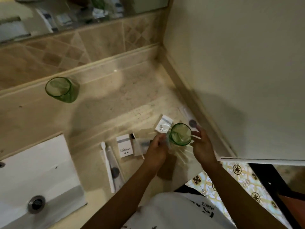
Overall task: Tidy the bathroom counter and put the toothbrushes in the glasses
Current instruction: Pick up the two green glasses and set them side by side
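Note:
Two green glasses stand on the beige marble counter (115,100). One glass (61,89) is far left near the backsplash. The other glass (180,134) is at the front right, between my hands. My left hand (156,146) is closed on a clear plastic-wrapped item next to that glass; what it is stays blurred. My right hand (202,144) is beside the glass with fingers spread, touching or nearly touching its right side. A white toothbrush in a clear wrapper (109,166) lies near the sink. Another wrapped toothbrush (189,118) lies along the right wall.
A white sink (38,171) with a metal drain sits at the front left. Small white boxes (124,146) (163,123) lie by my left hand. A wall (239,63) bounds the counter on the right. A mirror (66,15) runs along the back. Patterned floor tiles (239,179) show below.

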Demonstrator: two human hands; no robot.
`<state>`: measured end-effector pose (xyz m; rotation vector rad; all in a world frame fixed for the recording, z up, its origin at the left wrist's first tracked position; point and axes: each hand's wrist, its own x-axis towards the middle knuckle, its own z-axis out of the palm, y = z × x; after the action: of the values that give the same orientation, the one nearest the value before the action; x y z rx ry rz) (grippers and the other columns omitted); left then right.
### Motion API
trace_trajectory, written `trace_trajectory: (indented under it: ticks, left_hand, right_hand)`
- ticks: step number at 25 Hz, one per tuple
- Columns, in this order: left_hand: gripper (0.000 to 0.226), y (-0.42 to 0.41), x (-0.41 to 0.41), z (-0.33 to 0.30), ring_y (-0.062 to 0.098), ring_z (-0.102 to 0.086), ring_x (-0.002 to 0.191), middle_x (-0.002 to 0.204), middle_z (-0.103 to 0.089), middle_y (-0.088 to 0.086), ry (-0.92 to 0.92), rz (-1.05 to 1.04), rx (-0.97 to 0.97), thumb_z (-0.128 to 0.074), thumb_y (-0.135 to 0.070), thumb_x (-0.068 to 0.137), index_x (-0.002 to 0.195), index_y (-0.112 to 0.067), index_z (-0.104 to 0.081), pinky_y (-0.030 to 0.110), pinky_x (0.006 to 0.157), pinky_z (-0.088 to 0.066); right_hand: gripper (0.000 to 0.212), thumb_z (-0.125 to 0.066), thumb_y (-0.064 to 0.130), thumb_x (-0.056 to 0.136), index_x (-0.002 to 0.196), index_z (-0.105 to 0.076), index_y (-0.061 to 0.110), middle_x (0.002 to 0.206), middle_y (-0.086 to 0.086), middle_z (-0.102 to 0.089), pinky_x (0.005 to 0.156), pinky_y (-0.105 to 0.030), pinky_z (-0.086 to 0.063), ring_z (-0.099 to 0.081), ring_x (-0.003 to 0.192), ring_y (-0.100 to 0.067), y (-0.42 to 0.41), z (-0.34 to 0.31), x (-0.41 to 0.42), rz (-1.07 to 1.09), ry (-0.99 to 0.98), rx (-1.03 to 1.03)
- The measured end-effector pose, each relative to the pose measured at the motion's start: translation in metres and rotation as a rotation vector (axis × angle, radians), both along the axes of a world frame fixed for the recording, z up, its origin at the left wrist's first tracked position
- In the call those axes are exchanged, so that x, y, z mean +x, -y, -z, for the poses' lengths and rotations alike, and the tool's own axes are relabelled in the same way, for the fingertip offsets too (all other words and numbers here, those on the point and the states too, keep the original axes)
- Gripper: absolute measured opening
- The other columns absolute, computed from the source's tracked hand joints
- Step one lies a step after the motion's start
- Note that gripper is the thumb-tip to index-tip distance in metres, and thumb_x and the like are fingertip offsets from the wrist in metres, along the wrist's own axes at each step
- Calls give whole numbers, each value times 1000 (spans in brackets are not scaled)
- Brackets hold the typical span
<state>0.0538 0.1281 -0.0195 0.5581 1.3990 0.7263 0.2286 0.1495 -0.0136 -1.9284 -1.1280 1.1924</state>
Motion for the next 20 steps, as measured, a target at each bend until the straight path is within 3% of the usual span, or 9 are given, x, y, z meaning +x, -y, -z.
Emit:
trace_trajectory:
  ticks: [3, 5, 8, 11, 13, 16, 20]
  left_hand:
    - [56, -8, 10, -1, 16, -61, 107, 125, -60, -5, 5, 87, 65, -50, 10, 91, 135, -25, -54, 25, 76, -57]
    - [60, -11, 12, 3, 24, -63, 113, 130, -63, 0, 16, 106, 109, -52, 10, 88, 132, -31, -58, 38, 85, -59]
    - [64, -11, 10, -3, 26, -65, 110, 125, -67, 1, 48, 87, 111, -48, 15, 87, 126, -33, -63, 37, 80, -60]
    - [67, -11, 0, -10, 19, -71, 94, 113, -72, 3, 106, -25, 165, -49, 20, 85, 116, -37, -69, 33, 71, -60]
    - [57, -16, -9, -19, 16, -71, 89, 109, -73, 6, 117, -93, 198, -54, 12, 89, 119, -33, -69, 31, 70, -59]
    - [34, -33, -33, -28, 15, -72, 97, 110, -75, -1, 107, -263, 225, -62, -6, 94, 118, -28, -70, 35, 79, -60]
    - [15, -57, -86, -31, 20, -70, 99, 103, -75, 2, 6, -521, 272, -67, -12, 93, 105, -18, -72, 49, 91, -57]
  right_hand:
    - [64, -54, -15, 84, 131, -53, 30, 121, 10, -62, 96, -37, -49, -60, 107, -14, 0, 7, -7, 42, -50, -56]
    - [56, -63, -7, 84, 120, -58, 35, 110, 27, -61, 99, -30, -47, -60, 103, -4, 1, 5, -12, 14, -9, -67]
    - [53, -65, -4, 84, 117, -61, 37, 116, 23, -64, 99, -28, -49, -60, 104, 6, 2, -2, -13, -35, 16, -31]
    - [62, -63, -13, 84, 122, -54, 36, 123, 15, -60, 82, -9, -48, -63, 101, -1, -2, -17, -16, -94, 8, 57]
    - [64, -59, -18, 84, 126, -53, 30, 124, 20, -57, 79, -12, -50, -64, 102, -5, -12, -32, -21, -124, -52, 100]
    - [62, -57, -16, 87, 134, -52, 24, 129, 19, -54, 83, -15, -51, -61, 106, 2, -40, -45, -44, -253, -109, 150]
    - [62, -55, -5, 94, 139, -44, 36, 134, 10, -49, 90, -12, -48, -55, 115, 7, -81, -43, -102, -445, -161, 126]
